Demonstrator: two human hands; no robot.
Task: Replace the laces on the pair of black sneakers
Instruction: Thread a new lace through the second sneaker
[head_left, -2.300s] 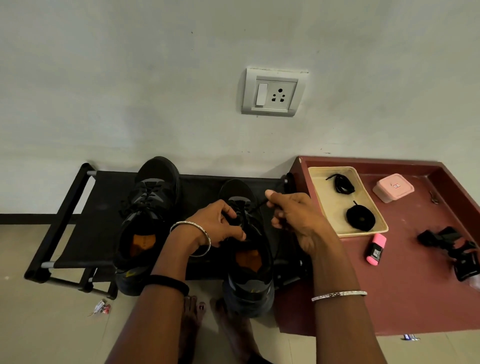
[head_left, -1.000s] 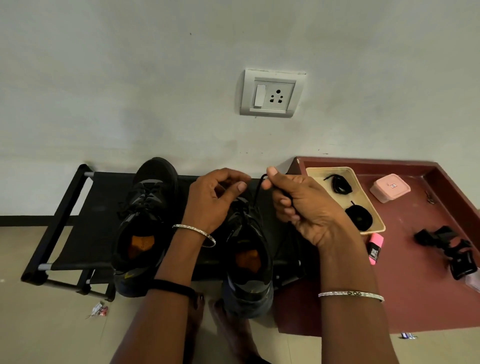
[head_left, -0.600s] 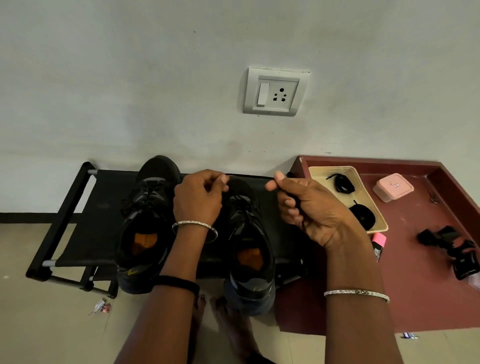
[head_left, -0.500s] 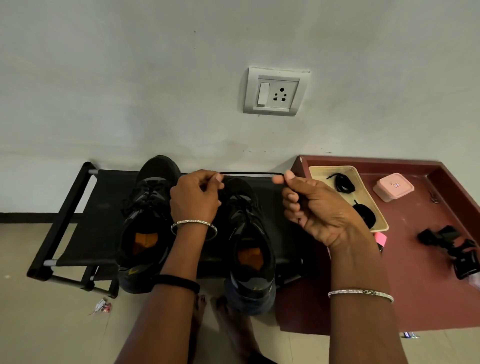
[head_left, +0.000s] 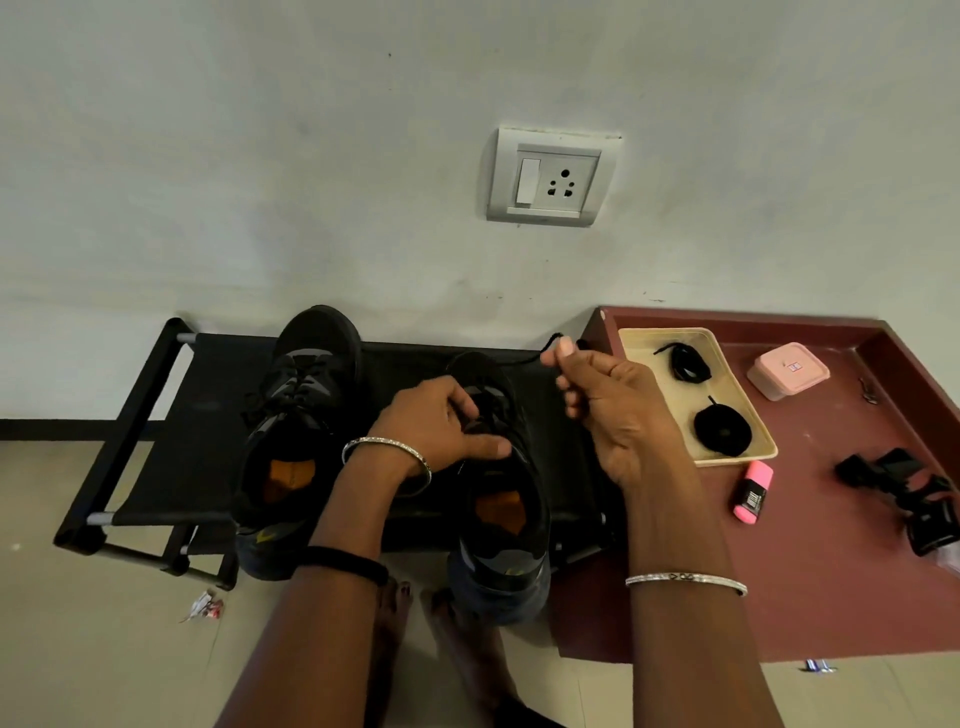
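L hand (head_left: 436, 428) palm-down, fingers curled on sneaker (head_left: 506, 564); R hand (head_left: 618, 410) raised, thumb+forefinger pinching lace (head_left: 527, 358) end

Two black sneakers on one rack (head_left: 208, 395) — left sneaker (head_left: 311, 384), right sneaker (head_left: 506, 525). One tray (head_left: 649, 384) with two coiled laces — far lace (head_left: 687, 359), near lace (head_left: 722, 431). One pink box (head_left: 787, 370), one pink marker (head_left: 752, 492), one wall socket (head_left: 550, 179)

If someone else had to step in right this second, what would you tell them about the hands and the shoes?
Left hand grips the laced front of the black sneaker nearer the beige tray.
Right hand pinches that shoe's black lace end, pulled out sideways.
The other black sneaker looks laced, untouched.
Two coiled black laces lie in that tray.
Left: unlace both, thread the replacements.
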